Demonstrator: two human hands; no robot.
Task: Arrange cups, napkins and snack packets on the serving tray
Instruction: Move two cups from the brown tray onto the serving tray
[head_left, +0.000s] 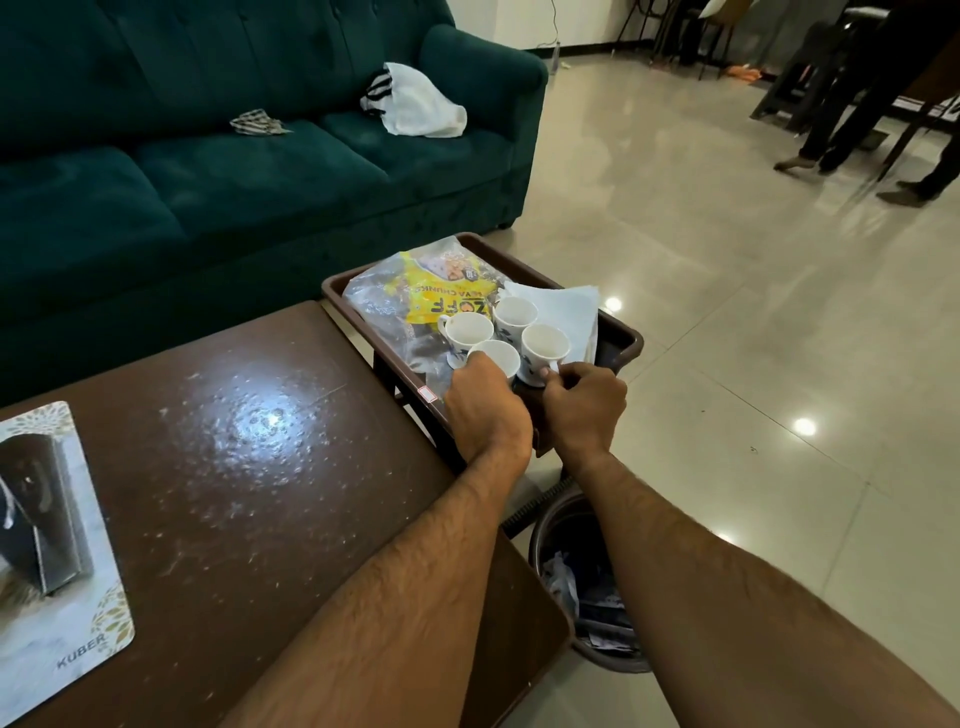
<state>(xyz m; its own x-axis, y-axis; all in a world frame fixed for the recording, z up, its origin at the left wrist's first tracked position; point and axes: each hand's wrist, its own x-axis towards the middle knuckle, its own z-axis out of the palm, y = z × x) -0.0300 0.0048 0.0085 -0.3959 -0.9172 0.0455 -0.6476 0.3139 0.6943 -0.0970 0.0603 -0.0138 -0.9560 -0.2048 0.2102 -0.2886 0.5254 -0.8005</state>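
Observation:
A dark brown serving tray (621, 343) stands just past the table's far right corner. On it lie a yellow snack packet (441, 291) in clear plastic, white napkins (563, 306) at the right, and several white cups. My left hand (483, 410) grips the nearest cup (498, 356) from the near side. My right hand (584, 405) pinches the handle of the right cup (543, 345). Two more cups (467, 330) (514, 313) stand behind them.
A brown table (249, 457) fills the lower left, with a placemat (78, 639) and a dark holder (41, 514) on it. A teal sofa (208, 156) stands behind. A waste bin (582, 587) sits under my right arm. People's legs (852, 119) stand far right.

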